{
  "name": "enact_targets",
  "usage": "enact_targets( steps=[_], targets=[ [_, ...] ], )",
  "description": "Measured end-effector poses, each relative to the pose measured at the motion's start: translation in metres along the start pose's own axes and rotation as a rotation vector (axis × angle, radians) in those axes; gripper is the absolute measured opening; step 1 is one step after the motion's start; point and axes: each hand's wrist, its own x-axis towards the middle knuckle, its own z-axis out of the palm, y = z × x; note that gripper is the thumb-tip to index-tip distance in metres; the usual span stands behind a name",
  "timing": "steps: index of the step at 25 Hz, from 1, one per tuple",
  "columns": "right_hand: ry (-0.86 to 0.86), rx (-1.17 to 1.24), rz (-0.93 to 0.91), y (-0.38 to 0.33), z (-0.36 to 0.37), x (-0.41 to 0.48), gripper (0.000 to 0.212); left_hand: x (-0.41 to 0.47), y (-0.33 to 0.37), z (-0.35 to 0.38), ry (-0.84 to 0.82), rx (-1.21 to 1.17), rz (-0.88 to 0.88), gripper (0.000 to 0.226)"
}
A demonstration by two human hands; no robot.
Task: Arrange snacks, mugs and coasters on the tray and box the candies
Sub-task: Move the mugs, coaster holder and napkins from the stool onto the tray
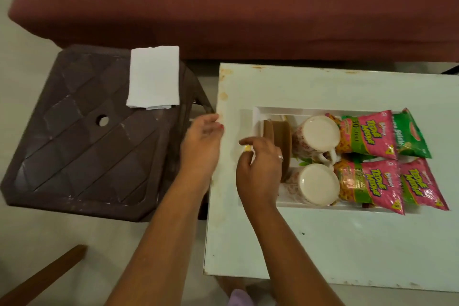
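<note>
A white tray (258, 112) lies on the white table. It holds brown round coasters (278, 131) leaning on edge at its left end, two upturned patterned mugs (320, 133) (319, 184), and pink (367, 136) and green (409, 135) snack packets on the right. My right hand (258, 169) hovers at the tray's left end and pinches a small yellow-and-white thing (248, 148), probably a candy. My left hand (202, 143) hangs over the table's left edge with loosely bent fingers and holds nothing. No candy box is in view.
A dark brown plastic stool (82, 131) stands left of the white table (323, 243), with folded white paper napkins (154, 77) on its far corner. A maroon sofa (223, 2) runs along the back. A wooden piece (44, 278) shows at bottom left.
</note>
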Motion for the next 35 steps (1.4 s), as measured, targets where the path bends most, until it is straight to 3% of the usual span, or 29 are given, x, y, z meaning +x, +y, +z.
enact_targets(
  steps=[3, 6, 10, 12, 18, 23, 28, 31, 35],
  targets=[
    [-0.156, 0.117, -0.114, -0.041, 0.022, 0.021, 0.028, 0.030, 0.005, -0.052, 0.213, -0.029, 0.063, 0.018],
    [-0.315, 0.087, -0.248, -0.078, 0.054, 0.045, 0.038, 0.071, -0.001, -0.094, 0.368, 0.187, 0.065, 0.024],
    [-0.517, -0.078, -0.194, -0.101, 0.091, 0.070, 0.050, 0.098, -0.005, -0.108, 0.263, 0.525, 0.115, 0.045],
    [-0.539, -0.082, -0.158, -0.101, 0.104, 0.071, 0.049, 0.103, -0.005, -0.105, 0.216, 0.556, 0.165, 0.046],
    [-0.380, 0.072, -0.117, -0.098, 0.107, 0.072, 0.038, 0.113, 0.004, -0.110, 0.258, -0.007, -0.044, 0.027],
    [-0.292, 0.355, 0.098, -0.087, 0.094, 0.065, 0.024, 0.102, 0.004, -0.114, 0.269, -0.334, -0.156, 0.003],
    [-0.434, 0.552, 0.253, -0.066, 0.065, 0.061, 0.050, 0.072, 0.001, -0.098, 0.100, -0.429, -0.201, 0.023],
    [-0.504, 0.513, 0.264, -0.044, 0.029, 0.057, 0.051, 0.044, 0.003, -0.076, -0.069, -0.424, -0.175, 0.042],
    [-0.478, 0.407, 0.199, -0.009, -0.020, 0.043, 0.051, 0.001, 0.000, -0.028, -0.136, -0.341, -0.083, 0.049]
  ],
)
